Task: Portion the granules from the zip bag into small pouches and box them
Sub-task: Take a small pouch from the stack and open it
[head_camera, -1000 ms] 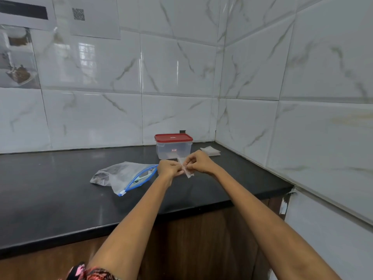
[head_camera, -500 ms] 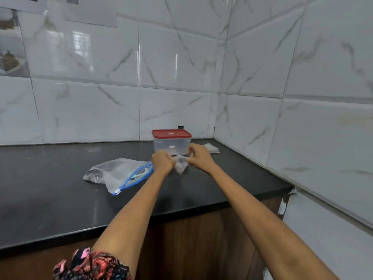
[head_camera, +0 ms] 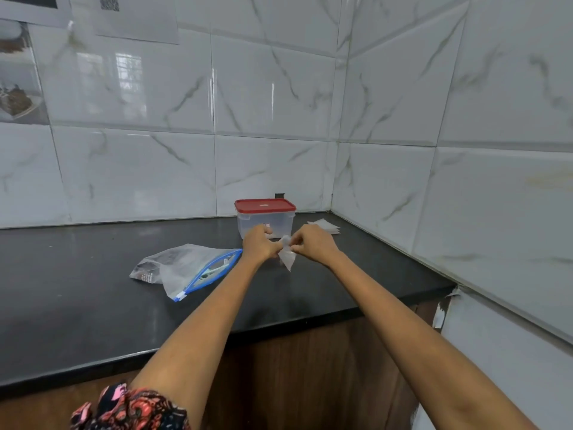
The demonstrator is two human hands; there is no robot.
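A small clear pouch (head_camera: 287, 259) hangs between my two hands just above the black counter (head_camera: 93, 305). My left hand (head_camera: 259, 245) pinches its left top edge and my right hand (head_camera: 311, 245) pinches its right top edge. Behind my hands stands a clear plastic box (head_camera: 265, 220) with a red lid on it. The clear zip bag (head_camera: 189, 268) with a blue zipper lies flat on the counter to the left, its mouth facing my left arm. A small stack of empty white pouches (head_camera: 325, 226) lies in the corner to the right of the box.
Marble-tiled walls close the counter at the back and on the right. The counter's front edge runs under my forearms, with a wooden cabinet front below. Papers hang on the wall at the upper left.
Both hands stay on the small pouch and have shifted slightly back toward the box; the pouch now hangs lower between them. The view has tilted a little.
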